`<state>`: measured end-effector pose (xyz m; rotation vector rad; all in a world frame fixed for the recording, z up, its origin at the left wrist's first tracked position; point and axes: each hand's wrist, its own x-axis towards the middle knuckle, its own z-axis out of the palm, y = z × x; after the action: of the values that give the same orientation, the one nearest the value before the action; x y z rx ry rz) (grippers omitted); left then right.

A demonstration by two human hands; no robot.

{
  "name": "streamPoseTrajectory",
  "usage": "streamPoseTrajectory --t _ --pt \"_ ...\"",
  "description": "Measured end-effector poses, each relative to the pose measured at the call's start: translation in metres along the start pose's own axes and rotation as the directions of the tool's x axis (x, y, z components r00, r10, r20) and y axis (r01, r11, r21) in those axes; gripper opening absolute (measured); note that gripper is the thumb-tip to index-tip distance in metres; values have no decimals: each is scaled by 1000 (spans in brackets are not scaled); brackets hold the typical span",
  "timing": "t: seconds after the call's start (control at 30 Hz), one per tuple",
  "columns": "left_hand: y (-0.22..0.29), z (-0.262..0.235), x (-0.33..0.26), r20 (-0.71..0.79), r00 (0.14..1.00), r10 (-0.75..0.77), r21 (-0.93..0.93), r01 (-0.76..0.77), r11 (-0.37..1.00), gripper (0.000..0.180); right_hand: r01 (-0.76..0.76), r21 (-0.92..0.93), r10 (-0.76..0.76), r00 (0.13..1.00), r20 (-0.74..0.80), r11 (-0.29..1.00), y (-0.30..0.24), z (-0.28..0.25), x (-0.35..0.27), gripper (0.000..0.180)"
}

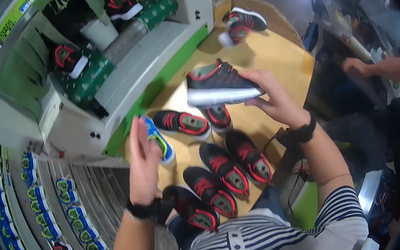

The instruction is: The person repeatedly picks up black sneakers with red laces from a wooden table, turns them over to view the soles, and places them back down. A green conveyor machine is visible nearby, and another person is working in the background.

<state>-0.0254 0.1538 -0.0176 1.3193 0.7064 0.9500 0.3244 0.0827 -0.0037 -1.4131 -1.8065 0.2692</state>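
My right hand (272,97) grips the toe end of a black sneaker (214,79) with a red-lined collar and a white sole, held sideways above the yellow tabletop (272,61). My left hand (142,154) is open, fingers stretched away from me, with nothing in it. Just beside it is a blue and lime-green sneaker (164,147), partly hidden by the hand. Another black sneaker (180,123) lies right of that one, and a further black one (219,117) sits under the held sneaker. Nearest me stands a row of several black sneakers (222,167) with red laces.
A grey machine (151,56) with green rollers stands at the far left, carrying black sneakers (70,61). Racks (114,195) at left hold many blue sneakers (76,217). Black sneakers (247,21) lie at the table's far end. Another person's hand (362,66) is at right.
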Motion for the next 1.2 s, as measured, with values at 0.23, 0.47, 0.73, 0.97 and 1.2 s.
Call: streamPoseTrajectory --t 0.23,0.47,0.73,0.97,1.2 --pt "46 64 -25 407 881 -242 -398 410 821 90 137 51 -133 988 -76 989 -75 -10 -30 67" --pt "77 33 -1 -265 873 409 174 -374 911 63 -509 229 485 861 155 830 -71 40 -166 76" --pt "34 -83 144 -324 606 727 866 -119 485 102 -522 442 593 805 -26 729 -61 65 -166 76" --pt "40 -78 151 -339 641 688 847 -111 520 115 -317 338 357 932 -60 886 -79 -29 -5 56" --pt "56 -98 169 -330 678 657 874 -44 485 114 84 159 -30 948 -318 984 -66 -6 211 58"
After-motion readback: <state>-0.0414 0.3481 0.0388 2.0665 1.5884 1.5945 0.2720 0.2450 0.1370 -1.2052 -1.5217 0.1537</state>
